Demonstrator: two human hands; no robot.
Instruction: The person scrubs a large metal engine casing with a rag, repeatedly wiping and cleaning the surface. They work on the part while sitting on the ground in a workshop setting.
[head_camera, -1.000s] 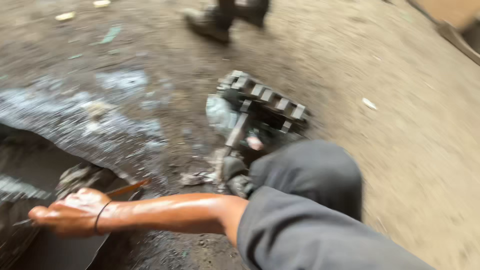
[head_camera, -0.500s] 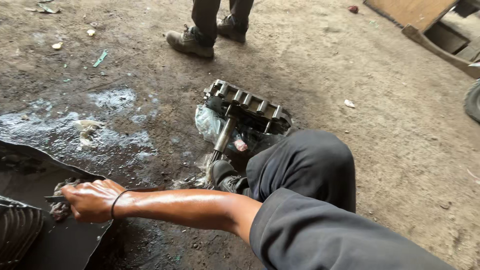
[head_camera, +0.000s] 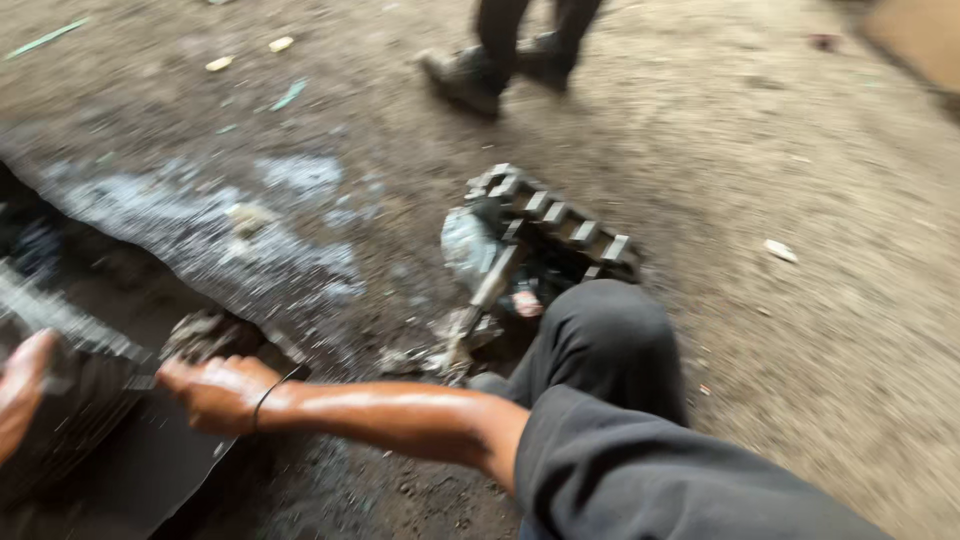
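My right hand (head_camera: 215, 392) reaches out to the left at the end of an oily bare forearm, with a thin band on the wrist. Its fingers are closed in a fist around a grimy grey wad (head_camera: 200, 335), over the edge of a black shallow tray (head_camera: 150, 470). My left hand (head_camera: 20, 395) shows only partly at the left edge and lies against a dark ribbed metal part (head_camera: 75, 400) that rests in the tray. Motion blur hides the fingers of both hands.
A metal engine piece with square lugs (head_camera: 555, 225) lies on the dirt floor beside a crumpled plastic bag (head_camera: 462, 245) and a metal shaft (head_camera: 490, 290). My bent knee (head_camera: 610, 340) is just below them. Another person's boots (head_camera: 480, 70) stand behind. A wet patch (head_camera: 250, 235) spreads at left.
The view has swung and blurred. My right hand sits farther right, at the tray's edge, still closed on the wad. My left hand and the ribbed part have come into view.
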